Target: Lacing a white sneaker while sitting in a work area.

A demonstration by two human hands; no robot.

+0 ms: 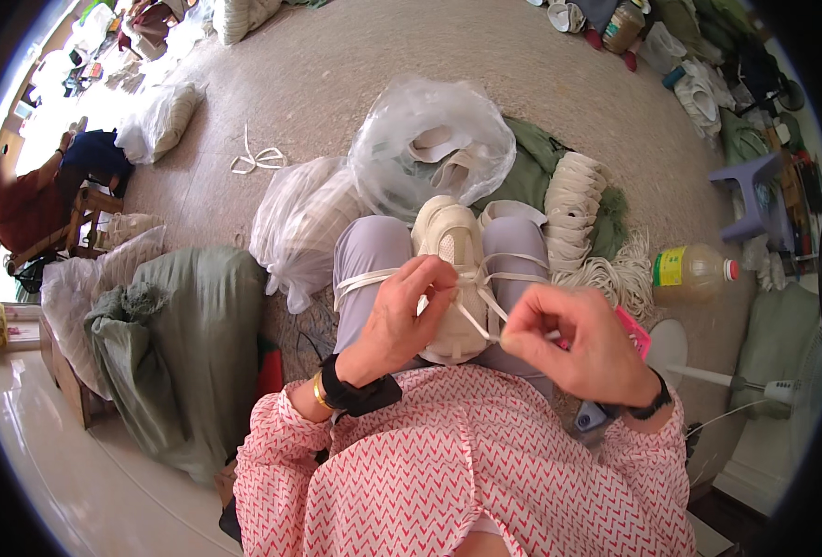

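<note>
We see a cream shoe (449,243) upright between the two knees, its toe pointing away from the body, and both hands are working above it. The right hand (573,339) pinches a white lace (471,320) between thumb and finger. The left hand (401,311) has its fingers bent close at the shoe's opening; we cannot tell if they grip the lace too. These fingers cover a part of the shoe from us.

Just behind the right hand, partly hidden by it, is a pink object (634,332). To the right of this hand stands a clear bottle with a red cap (694,276); nearer to the shoe, a heap of cream cords (615,280) lies on the floor. Beyond the hands we find a clear plastic bag (385,139) and, more to the left, a white bag (304,218). Well to the left of the left hand, a large green cloth bundle (202,311) takes much space, and farther away sits another person (30,212).
</note>
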